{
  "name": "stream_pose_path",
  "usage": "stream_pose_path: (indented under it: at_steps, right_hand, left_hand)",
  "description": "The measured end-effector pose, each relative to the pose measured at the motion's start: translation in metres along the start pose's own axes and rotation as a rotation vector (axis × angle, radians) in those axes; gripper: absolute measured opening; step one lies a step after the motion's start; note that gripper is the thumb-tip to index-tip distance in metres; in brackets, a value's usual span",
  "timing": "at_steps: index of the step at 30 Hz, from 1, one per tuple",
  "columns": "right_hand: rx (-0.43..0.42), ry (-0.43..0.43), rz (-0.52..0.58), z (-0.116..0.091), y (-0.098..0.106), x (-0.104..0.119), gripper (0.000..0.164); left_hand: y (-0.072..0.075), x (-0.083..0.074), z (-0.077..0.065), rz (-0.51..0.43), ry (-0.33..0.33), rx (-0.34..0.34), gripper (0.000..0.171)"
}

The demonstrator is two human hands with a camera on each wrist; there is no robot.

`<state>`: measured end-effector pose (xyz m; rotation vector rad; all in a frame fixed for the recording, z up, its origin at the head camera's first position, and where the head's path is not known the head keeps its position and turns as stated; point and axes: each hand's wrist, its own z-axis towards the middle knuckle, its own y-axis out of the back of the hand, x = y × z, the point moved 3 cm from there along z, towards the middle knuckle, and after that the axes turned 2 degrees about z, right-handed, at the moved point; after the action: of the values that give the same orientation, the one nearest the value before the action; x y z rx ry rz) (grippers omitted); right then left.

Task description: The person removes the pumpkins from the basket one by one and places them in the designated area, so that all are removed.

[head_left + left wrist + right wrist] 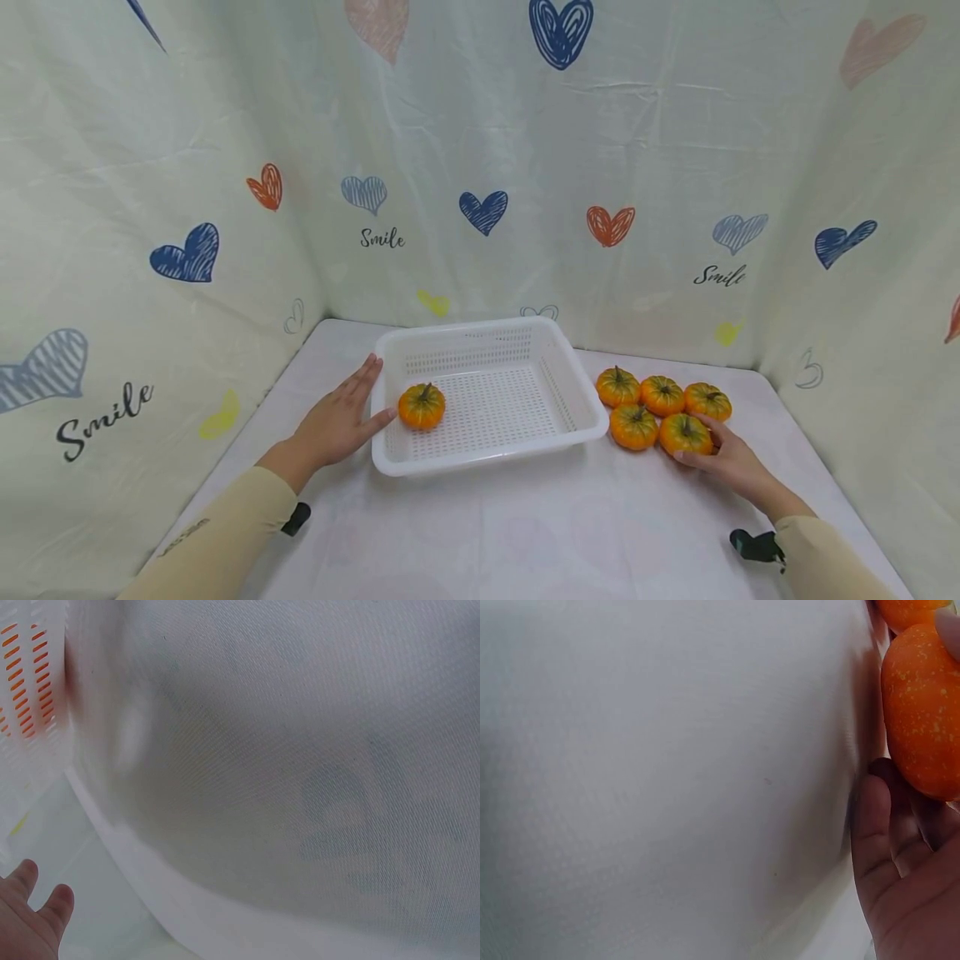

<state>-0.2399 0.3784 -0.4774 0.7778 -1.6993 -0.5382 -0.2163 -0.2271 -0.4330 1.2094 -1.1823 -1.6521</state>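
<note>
A white perforated plastic basket point(495, 455) stands on the table, with one small orange pumpkin point(422, 408) inside near its left wall. My left hand point(337, 423) rests against the basket's left rim, fingers stretched out; the left wrist view catches only part of that hand point(30, 919) beside the basket's wall point(41, 754). To the right of the basket, my right hand point(738, 465) grips the front right pumpkin point(686, 435) of a group, thumb on the near side and fingers behind. The right wrist view shows this speckled orange pumpkin point(922, 705) between the fingers and thumb.
Several more small pumpkins point(633, 427) sit close together around the gripped one, just right of the basket. A white cloth covers the table point(510, 533). Pale curtains point(480, 275) with printed hearts enclose the table at the back and both sides.
</note>
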Motion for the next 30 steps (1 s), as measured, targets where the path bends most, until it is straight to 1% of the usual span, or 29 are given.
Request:
stream_pose_path:
  at_steps: [4, 11, 15, 19, 26, 30]
  right_hand:
    - [-0.006, -0.004, -0.017, 0.0013, -0.0019, -0.0023, 0.116]
    - [-0.017, 0.006, -0.052, 0.0023, -0.0031, -0.0037, 0.112]
    - [-0.021, -0.01, -0.037, 0.0029, -0.0027, -0.0041, 0.113]
    - [-0.029, -0.008, -0.029, 0.0043, -0.0023, -0.0029, 0.112]
    - [-0.03, -0.007, -0.043, 0.005, -0.0022, -0.0034, 0.112]
    - [-0.029, -0.009, -0.042, 0.0057, -0.0022, -0.0043, 0.112]
  left_hand:
    - [-0.0019, 0.0013, 0.0006, -0.002, 0.002, -0.004, 0.089]
    - [-0.0031, 0.0019, 0.0008, -0.003, 0.01, 0.006, 0.09]
    - [-0.0029, 0.0021, 0.0006, -0.005, 0.01, 0.008, 0.09]
    - [-0.0023, 0.0017, 0.0, -0.007, 0.004, -0.006, 0.09]
    - [-0.0015, -0.0004, -0.0004, -0.016, -0.005, -0.017, 0.09]
    - [-0.0028, 0.001, -0.0001, -0.015, -0.005, -0.016, 0.09]
